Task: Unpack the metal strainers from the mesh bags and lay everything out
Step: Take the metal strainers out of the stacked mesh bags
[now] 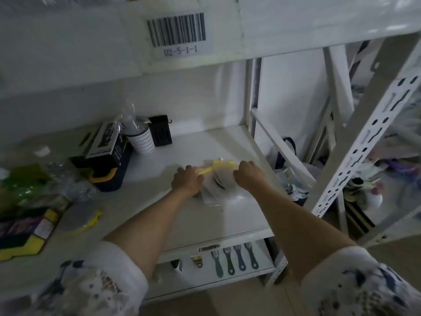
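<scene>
Strainers are hard to make out in the blurred picture: a yellow-handled strainer (216, 167) lies on the white shelf (227, 142) between the person's two hands, on top of a pale, translucent bag (224, 190) with something dark inside it. The left hand (186, 180) rests knuckles up on the bag's left edge, its fingers curled down beside the yellow handle; whether they grip it cannot be told. The right hand (248, 174) is bunched at the bag's right top corner, fingers together, apparently pinching the material. A second yellow-rimmed strainer (78, 218) lies well apart on the left of the shelf, near a clutter of packages. Four green-handled utensils (234, 258) lie in a row on the lower shelf.
</scene>
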